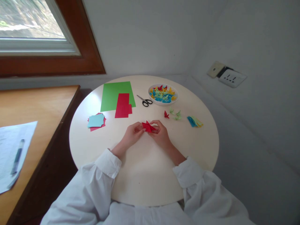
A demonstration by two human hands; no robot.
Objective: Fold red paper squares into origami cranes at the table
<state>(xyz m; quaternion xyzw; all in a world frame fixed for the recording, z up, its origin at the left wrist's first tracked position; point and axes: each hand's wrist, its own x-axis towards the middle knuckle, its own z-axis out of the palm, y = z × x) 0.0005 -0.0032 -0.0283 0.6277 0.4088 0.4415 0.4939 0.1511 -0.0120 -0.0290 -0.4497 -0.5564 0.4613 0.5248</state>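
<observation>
Between my two hands is a red folded paper piece (147,127) with pointed flaps, like a partly shaped origami crane. My left hand (134,132) pinches its left side with thumb and fingers. On the other side, my right hand (160,132) grips the right edge, its index finger arched over the paper. To the right of my hands lie a small red paper crane (166,115) and several pale green paper cranes (178,115). Scissors (145,101) with black handles rest beyond my hands.
The round white table (142,168) holds a bowl (163,103) of colourful paper cranes, a green sheet (111,93), a red paper strip (122,106), stacked paper squares (96,120) and blue-yellow folded papers (194,122). A wooden desk (47,103) stands left; walls enclose the back and right.
</observation>
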